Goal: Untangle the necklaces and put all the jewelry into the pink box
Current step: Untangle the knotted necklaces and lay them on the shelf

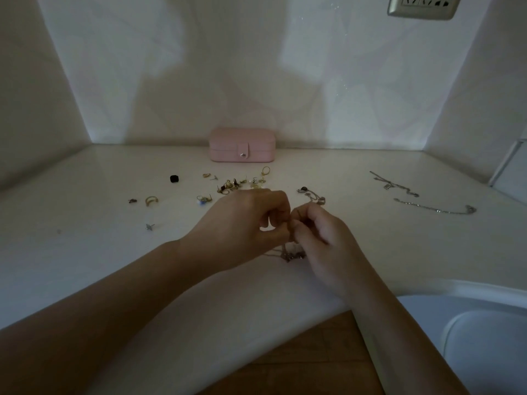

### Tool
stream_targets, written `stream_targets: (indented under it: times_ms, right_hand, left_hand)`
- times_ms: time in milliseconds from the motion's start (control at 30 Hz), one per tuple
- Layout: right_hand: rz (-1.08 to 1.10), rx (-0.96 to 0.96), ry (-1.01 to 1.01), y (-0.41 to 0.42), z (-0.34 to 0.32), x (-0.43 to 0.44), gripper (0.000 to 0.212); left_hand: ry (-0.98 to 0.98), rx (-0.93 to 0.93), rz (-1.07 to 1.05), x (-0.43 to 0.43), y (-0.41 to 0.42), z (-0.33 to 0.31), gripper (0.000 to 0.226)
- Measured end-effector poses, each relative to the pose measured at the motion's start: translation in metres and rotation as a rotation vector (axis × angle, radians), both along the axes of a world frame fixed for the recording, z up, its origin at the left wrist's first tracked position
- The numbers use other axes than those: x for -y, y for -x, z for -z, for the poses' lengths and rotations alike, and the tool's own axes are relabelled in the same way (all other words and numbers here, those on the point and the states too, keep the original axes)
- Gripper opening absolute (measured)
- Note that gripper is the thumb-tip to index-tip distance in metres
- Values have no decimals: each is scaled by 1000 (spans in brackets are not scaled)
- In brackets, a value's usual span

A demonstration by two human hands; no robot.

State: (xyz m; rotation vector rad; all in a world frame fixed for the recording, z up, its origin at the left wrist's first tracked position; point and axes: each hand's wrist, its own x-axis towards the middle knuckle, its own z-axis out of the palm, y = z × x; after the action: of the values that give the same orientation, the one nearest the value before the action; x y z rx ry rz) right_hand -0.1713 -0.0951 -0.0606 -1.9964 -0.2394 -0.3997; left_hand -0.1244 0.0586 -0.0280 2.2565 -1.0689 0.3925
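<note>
My left hand [248,220] and my right hand [322,238] meet at the middle of the white tabletop, both pinching a tangled necklace [291,253] whose chain and pendants hang down onto the surface between them. The pink box [242,144] stands shut against the back wall. A scatter of gold earrings and rings [236,183] lies in front of it. Another chain with a dark stone [312,195] lies just beyond my right hand. Two silver necklaces [395,184] [436,209] are stretched out at the right.
A gold ring [151,200], a small dark piece [132,200], a silver star stud [149,226] and a black cube [174,178] lie at the left. A white chair [484,337] stands at lower right, by the table's front edge. Walls close in both sides.
</note>
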Motion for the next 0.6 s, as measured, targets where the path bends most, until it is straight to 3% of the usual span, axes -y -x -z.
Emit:
stream_targets:
  times_ms: [233,433,600]
  right_hand:
    - [48,148,59,1,3,-1,9]
    - [16,209,14,0,1,1,10]
    - [-67,202,10,-2,-4,3,7]
  left_hand:
    - [189,-105,-40,2,1,-1,8]
    - [301,-576,7,4,-1,-5,5]
    - [416,-838,112,-4,-7,-10,23]
